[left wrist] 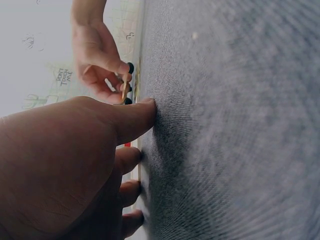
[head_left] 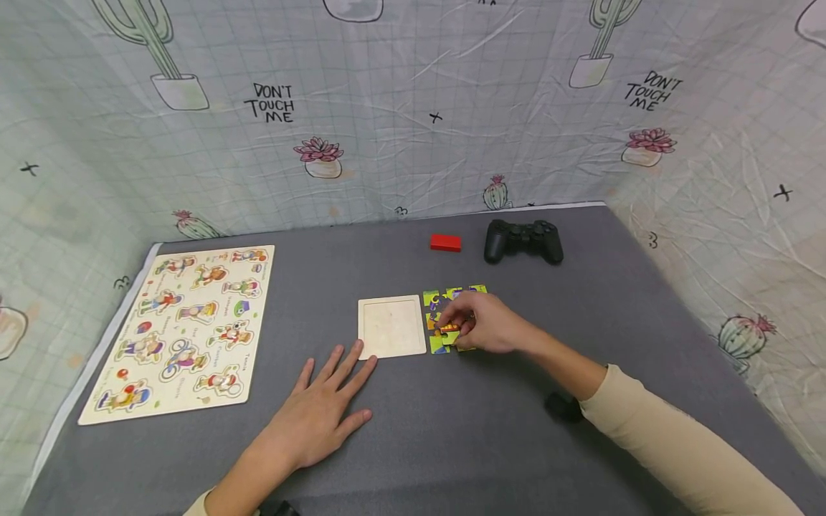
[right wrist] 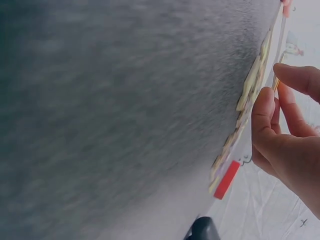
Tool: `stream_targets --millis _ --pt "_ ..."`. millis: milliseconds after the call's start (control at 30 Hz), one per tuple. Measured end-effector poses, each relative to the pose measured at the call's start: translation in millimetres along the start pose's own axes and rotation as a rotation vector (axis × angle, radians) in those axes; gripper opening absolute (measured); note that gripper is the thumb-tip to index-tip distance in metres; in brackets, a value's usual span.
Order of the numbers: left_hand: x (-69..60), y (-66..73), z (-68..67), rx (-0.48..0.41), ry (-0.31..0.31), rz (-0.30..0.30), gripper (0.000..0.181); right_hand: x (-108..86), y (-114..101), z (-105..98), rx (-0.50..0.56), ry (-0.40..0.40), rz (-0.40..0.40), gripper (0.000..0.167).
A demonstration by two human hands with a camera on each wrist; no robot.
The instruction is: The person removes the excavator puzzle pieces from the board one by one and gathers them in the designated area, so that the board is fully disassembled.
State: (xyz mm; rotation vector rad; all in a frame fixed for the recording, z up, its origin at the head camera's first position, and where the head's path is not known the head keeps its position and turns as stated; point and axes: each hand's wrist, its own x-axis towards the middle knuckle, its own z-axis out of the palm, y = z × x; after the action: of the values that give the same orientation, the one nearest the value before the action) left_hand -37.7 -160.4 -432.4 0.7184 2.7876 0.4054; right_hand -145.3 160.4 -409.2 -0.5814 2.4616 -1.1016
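Observation:
My right hand (head_left: pixel 493 324) pinches a colourful jigsaw piece (head_left: pixel 449 329) between thumb and fingers, held slightly above the other pieces. In the right wrist view the thin piece shows edge-on between the fingertips (right wrist: pixel 280 70). Several green, yellow and purple jigsaw pieces (head_left: pixel 441 345) lie beneath, partly hidden by this hand. Directly left of them is a square wooden puzzle tray (head_left: pixel 391 326) with a raised rim and no pieces inside. With fingers spread, my left hand (head_left: pixel 316 419) rests on the grey cloth, its fingertips at the tray's lower left edge.
A large wooden picture board (head_left: pixel 193 312) lies at the left. Toward the back are a red block (head_left: pixel 446 243) and a black game controller (head_left: pixel 523 241). Patterned cloth walls (head_left: pixel 400 107) enclose the back and sides of the grey table (head_left: pixel 413 444).

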Motion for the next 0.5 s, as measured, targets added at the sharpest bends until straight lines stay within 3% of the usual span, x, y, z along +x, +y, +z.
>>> stream_targets --millis 500 --pt "-0.8 0.3 -0.5 -0.012 -0.002 0.0 0.074 -23.1 19.1 -14.3 -0.056 0.018 0.042 0.032"
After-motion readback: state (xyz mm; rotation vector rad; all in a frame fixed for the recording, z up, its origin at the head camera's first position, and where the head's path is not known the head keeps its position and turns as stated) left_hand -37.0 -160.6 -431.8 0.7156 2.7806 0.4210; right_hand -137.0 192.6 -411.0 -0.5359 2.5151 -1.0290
